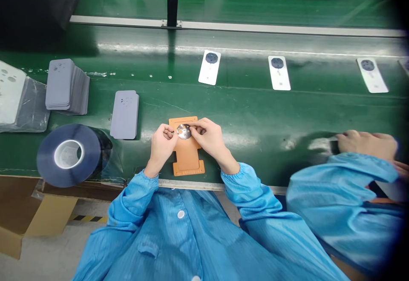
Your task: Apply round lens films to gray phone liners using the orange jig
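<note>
An orange fixture plate (188, 155) with notched sides lies on the green bench in front of me. On its upper part is a shiny round metal disc (183, 131) with holes in it. My right hand (209, 136) reaches over from the right, thumb and index finger closed at the disc's right edge. My left hand (162, 144) is at the plate's left edge with fingers curled in a pinch beside the disc. Whatever its fingertips hold, if anything, is too small to make out.
To the left are a short stack of grey phone-shaped plates (124, 115), a taller stack (60, 85), a big film roll (55, 155) and a bagged white stack (12, 98). White plates with dark discs (209, 67) lie beyond. A co-worker's hand (367, 144) is at right.
</note>
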Demonstrator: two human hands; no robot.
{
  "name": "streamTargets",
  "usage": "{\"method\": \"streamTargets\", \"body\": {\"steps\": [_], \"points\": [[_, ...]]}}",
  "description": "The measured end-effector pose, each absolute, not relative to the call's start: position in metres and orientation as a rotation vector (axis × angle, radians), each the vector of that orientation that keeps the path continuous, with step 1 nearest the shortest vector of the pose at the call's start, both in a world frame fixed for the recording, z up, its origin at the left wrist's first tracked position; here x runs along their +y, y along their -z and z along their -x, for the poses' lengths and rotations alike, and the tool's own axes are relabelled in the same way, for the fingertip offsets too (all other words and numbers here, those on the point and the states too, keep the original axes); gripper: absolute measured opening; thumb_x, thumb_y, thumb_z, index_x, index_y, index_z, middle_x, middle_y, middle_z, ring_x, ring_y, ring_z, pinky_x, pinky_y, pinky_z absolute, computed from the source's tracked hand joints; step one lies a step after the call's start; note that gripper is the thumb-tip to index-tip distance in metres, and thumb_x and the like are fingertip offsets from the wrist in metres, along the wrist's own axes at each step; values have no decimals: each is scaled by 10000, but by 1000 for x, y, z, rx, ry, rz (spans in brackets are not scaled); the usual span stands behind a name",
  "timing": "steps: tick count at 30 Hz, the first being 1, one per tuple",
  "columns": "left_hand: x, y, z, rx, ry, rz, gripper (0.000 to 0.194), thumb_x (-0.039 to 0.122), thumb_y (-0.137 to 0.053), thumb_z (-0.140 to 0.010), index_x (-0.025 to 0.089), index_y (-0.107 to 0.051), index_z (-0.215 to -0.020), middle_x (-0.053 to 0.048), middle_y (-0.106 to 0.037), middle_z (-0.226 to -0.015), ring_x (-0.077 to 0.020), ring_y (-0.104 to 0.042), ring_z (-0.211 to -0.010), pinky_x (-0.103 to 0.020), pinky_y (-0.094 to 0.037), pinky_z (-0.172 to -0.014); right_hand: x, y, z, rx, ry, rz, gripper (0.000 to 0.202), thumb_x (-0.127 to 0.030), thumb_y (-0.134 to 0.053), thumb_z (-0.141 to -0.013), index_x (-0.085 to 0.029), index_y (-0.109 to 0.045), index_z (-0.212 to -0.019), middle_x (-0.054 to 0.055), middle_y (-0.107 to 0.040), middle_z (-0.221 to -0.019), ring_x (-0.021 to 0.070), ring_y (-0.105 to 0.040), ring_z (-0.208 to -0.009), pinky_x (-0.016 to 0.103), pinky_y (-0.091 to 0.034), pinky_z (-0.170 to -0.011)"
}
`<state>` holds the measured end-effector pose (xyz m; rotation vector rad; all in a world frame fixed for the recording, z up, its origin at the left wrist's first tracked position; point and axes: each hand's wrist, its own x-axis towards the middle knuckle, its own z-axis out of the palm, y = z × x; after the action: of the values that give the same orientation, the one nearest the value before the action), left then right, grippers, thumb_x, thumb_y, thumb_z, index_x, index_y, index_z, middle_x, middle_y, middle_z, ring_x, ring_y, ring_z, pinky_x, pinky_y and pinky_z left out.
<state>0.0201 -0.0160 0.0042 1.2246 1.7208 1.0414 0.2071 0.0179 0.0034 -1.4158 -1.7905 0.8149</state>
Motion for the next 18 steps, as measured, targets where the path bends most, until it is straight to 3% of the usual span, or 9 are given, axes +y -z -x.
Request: {"method": "streamTargets", "body": {"steps": [7,18], "points": [[-17,-8,-22,1733,-1030,-1200,157,201,-719,-786,216,-571,-835,57,-550,-680,-110,-535,-592,-244,-409,-599,24,1,-215,-1664,-980,1478,153,-294,-752,-854,-211,-813,-967,54,-686,-929,152,-631,-695,342,-568,-747],[-19,-4,-21,1746,-1010,-1245,146,252,-717,-826,212,-579,-855,38,-587,-735,-115,-553,-620,-249,-431,-624,25,3,-221,-1510,-1157,1510,295,-377,-812,-771,-184,-795,-993,39,-705,-828,154,-609,-684,338,-552,-722]]}}
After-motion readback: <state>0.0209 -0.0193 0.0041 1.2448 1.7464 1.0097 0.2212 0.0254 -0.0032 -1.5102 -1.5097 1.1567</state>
